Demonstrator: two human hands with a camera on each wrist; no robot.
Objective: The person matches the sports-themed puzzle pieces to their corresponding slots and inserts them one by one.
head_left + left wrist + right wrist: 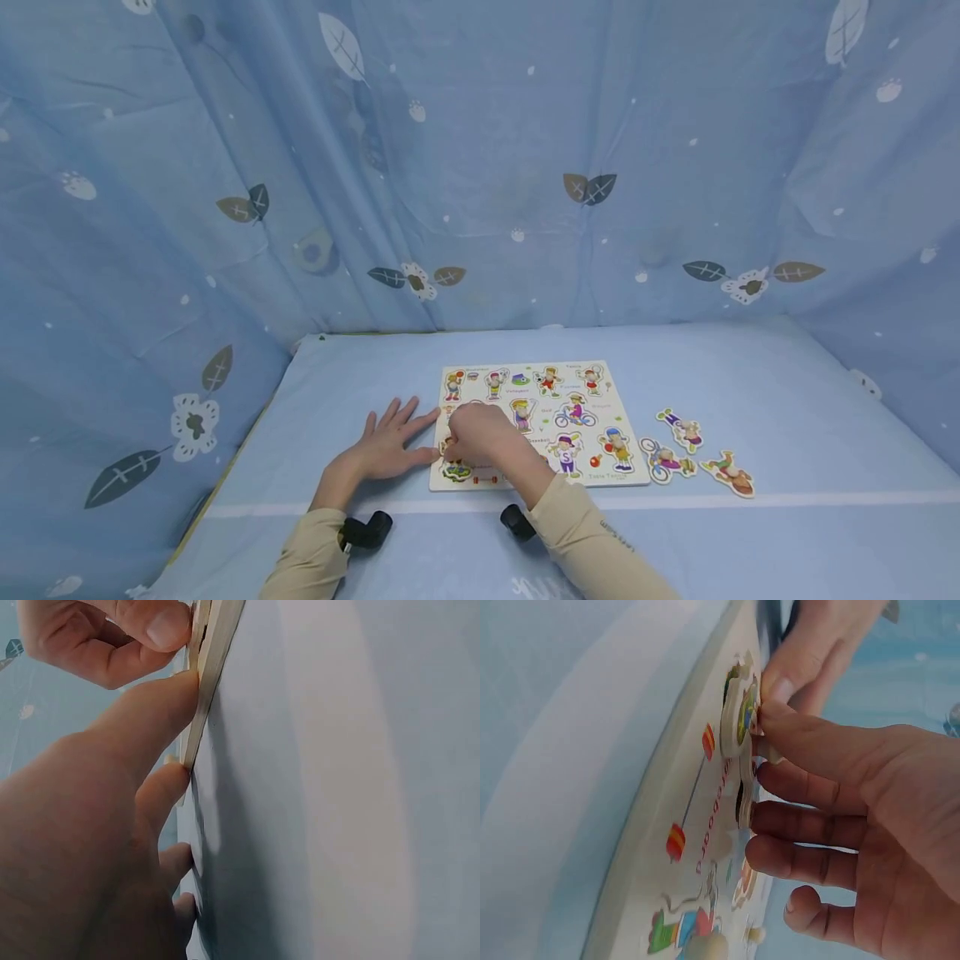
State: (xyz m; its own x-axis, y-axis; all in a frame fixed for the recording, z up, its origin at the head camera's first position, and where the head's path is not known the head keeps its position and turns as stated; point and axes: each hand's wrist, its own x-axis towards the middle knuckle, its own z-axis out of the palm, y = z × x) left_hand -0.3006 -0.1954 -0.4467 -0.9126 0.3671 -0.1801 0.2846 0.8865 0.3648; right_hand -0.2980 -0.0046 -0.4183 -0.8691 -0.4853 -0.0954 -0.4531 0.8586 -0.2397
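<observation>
Wooden sports-figure puzzle board lies flat on a light blue cloth, a person in beige sleeves at work over its near left corner. The right hand pinches a puzzle piece between thumb and forefinger, its wooden edge raised above the board's surface; its figure is partly hidden. The left hand, fingers spread and gripping nothing, touches the board's left edge with thumb and forefinger. Three loose pieces lie on the cloth to the board's right: a bicycle piece just beside it, a purple-legged figure behind, and a third figure farthest right. A leaf-patterned blue curtain hangs beyond.
</observation>
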